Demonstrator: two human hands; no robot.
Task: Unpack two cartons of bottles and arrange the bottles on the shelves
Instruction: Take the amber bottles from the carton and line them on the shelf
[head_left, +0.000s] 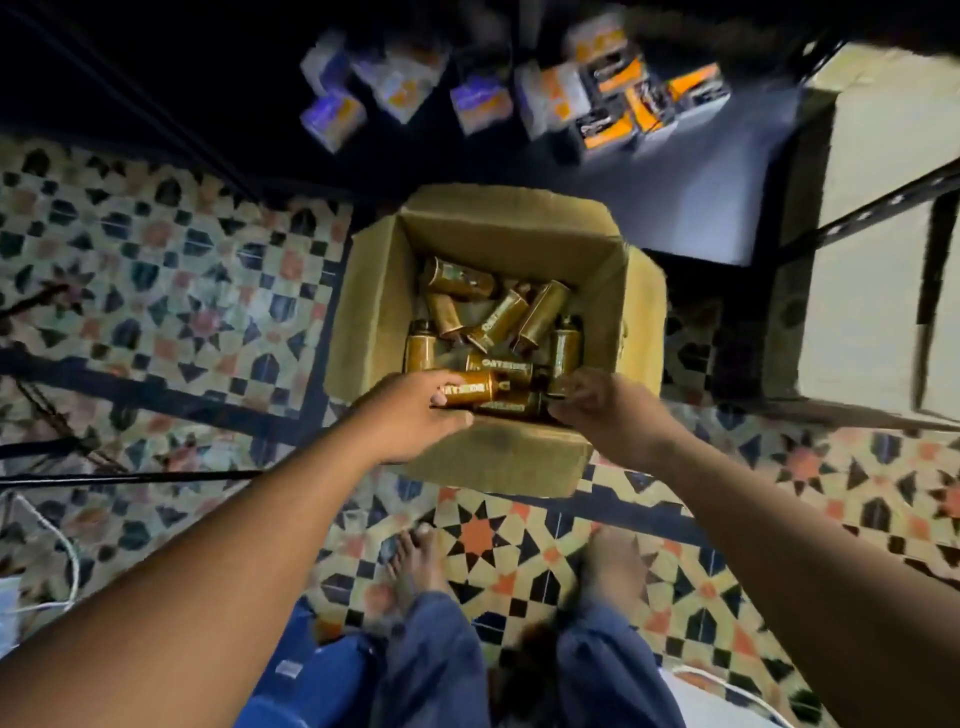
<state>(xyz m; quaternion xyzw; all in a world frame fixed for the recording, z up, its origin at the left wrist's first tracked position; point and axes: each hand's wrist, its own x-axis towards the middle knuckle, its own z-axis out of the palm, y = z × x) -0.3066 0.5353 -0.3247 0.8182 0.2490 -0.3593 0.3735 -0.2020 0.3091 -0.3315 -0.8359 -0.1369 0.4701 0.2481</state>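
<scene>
An open cardboard carton (374, 296) stands on the patterned tile floor, holding several brown bottles (537, 317) lying in a loose heap. My left hand (410, 415) reaches over the carton's near edge and grips one brown bottle (475, 391) lying on its side. My right hand (602, 410) is at the near right corner of the carton, fingers curled round the bottom of another brown bottle (563, 358). A low shelf (691, 208) lies beyond the carton.
Several small purple and orange boxes (519, 98) sit on the shelf at the back. A pale carton (878, 291) stands behind a dark metal shelf frame (883, 208) at the right. Black rods (130, 475) and a white cable (62, 545) lie at the left. My bare feet (415, 566) stand close to the carton.
</scene>
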